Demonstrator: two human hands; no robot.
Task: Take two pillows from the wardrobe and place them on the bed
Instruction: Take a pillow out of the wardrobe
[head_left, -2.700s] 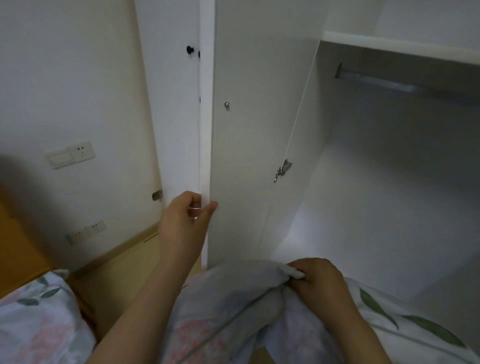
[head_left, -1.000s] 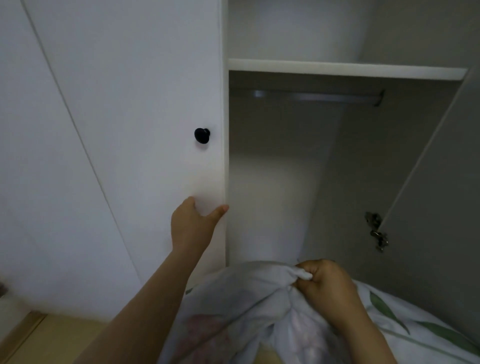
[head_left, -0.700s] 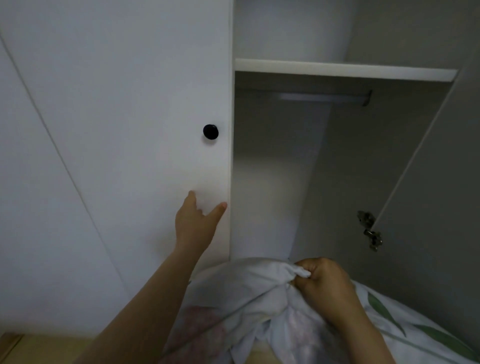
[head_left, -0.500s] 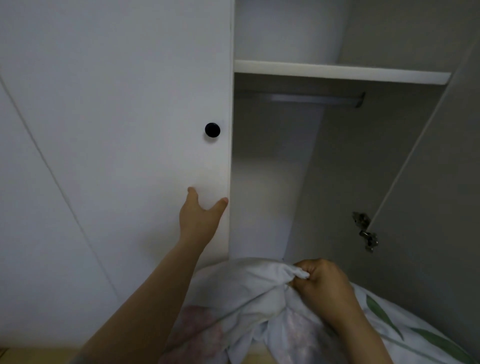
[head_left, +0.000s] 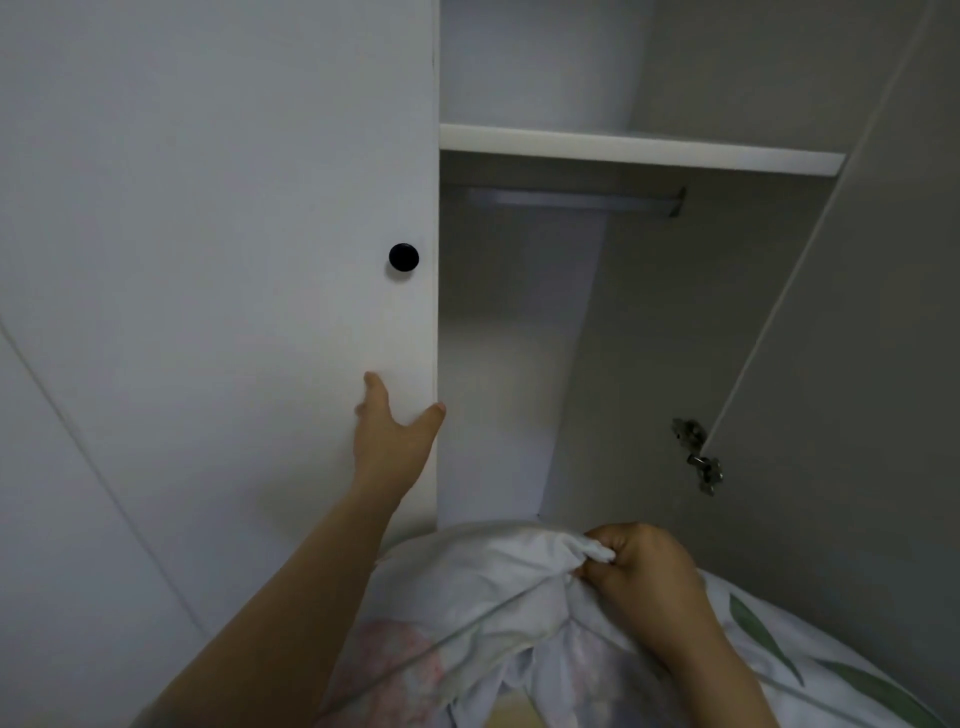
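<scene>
White flat-panel wardrobe door (head_left: 234, 260): carries a round black knob (head_left: 403, 257) near its right edge.

Left hand (head_left: 392, 447): below the knob, palm flat against the door, fingers straight, thumb at the door's right edge. Grip apart, holding nothing.

Right hand (head_left: 641, 582): below and to the right of the door. Grip clamped on a bunched corner of the white fabric pillow with pink flower and green leaf print (head_left: 483, 587).

The pillow sits low, by the foot of the door, in front of the open compartment.

Right of the door: white shelf board (head_left: 639, 150), grey metal hanging rail (head_left: 571, 200) beneath it, metal hinge (head_left: 698, 457) on the open second door (head_left: 857, 364).
</scene>
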